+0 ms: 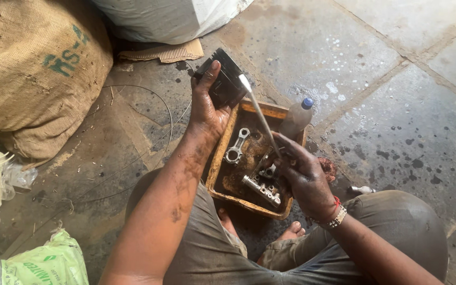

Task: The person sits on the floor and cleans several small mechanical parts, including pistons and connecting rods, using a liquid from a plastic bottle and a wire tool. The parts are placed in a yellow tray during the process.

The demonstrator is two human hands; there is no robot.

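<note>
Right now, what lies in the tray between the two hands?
Head view: between left hand and right hand, a connecting rod lies in the rusty tray, under a slanting metal blade.

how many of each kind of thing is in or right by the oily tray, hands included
Hands: 2, left hand and right hand
Black engine part held over the tray: 1
Long metal tool: 1
Trays: 1
Connecting rods: 1
Other metal parts in the tray: 1
Plastic bottles: 1
Total: 8
</note>
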